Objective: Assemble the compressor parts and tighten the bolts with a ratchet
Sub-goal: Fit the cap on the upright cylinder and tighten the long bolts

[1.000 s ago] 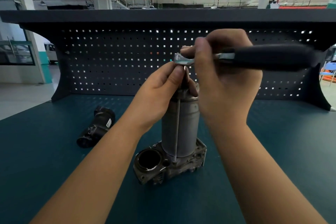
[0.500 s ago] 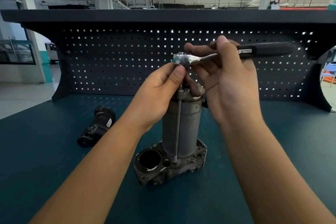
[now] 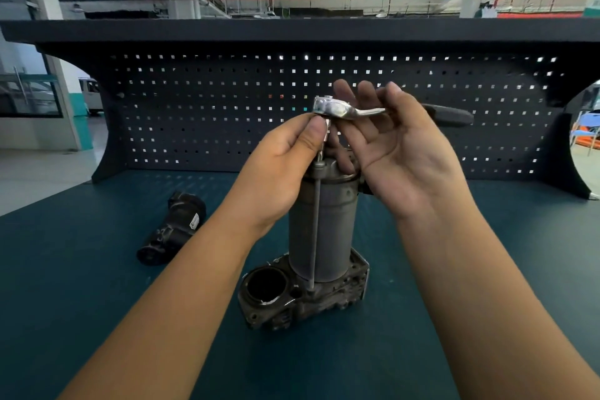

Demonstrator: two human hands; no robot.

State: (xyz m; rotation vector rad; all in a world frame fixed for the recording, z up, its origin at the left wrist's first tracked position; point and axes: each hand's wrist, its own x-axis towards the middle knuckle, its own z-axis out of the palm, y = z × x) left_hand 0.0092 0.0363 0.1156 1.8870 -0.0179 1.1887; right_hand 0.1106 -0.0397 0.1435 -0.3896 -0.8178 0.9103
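Stiff, slick steel ratchet [image 3: 344, 110], likely top-heavy on its socket [image 3: 327, 132].
My left hand [image 3: 279, 169] pinches the socket; my right hand [image 3: 409, 159] lies open, cradling the shaft. I'd grip the dark handle at 3 o'clock.

We have a single wide-angle view, worn on the person's head and looking forward and down over the teal bench top [image 3: 81, 302]. It squarely faces the dark pegboard [image 3: 194, 127], with the workshop hall showing above it. We sit close. Both forearms run in from the bottom edge, and the left hand [image 3: 279, 166] and right hand [image 3: 402, 159] meet at the ratchet [image 3: 337, 110] near mid-frame, above the upright compressor [image 3: 334, 221]. The lens bows straight edges near the borders.
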